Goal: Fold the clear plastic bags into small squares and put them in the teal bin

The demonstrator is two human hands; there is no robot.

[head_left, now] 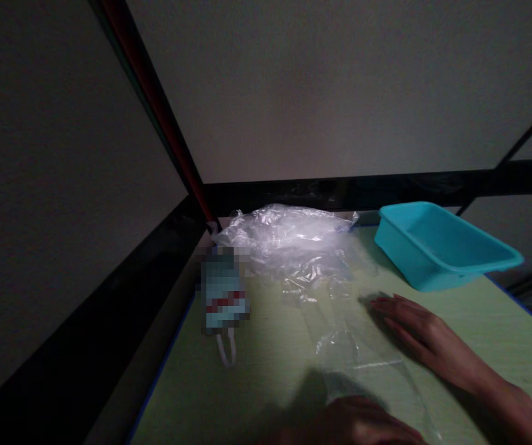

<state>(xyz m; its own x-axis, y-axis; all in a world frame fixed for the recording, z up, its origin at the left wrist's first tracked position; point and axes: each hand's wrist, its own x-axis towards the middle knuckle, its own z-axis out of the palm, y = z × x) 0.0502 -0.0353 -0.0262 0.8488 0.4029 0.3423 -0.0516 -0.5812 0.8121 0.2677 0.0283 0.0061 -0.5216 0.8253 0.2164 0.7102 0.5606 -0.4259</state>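
Note:
A clear plastic bag (340, 352) lies flat on the pale green tabletop, with a sealed or folded edge showing near its middle. My right hand (418, 327) is at the bag's right side, palm down, its fingers stretched out to the left and holding nothing. At the bottom edge of the picture, my left hand (367, 423) rests over the near end of the bag. Its fingers look extended and flat, though the picture cuts off part of the hand.
Behind the flat bag is a crumpled heap of clear plastic bags (288, 232). A turquoise plastic basin (437, 247) sits at the back right of the table (266, 371). At the left edge lies a blurred bluish item (223, 290) with a white loop. Pale walls (330, 93) enclose the back and left.

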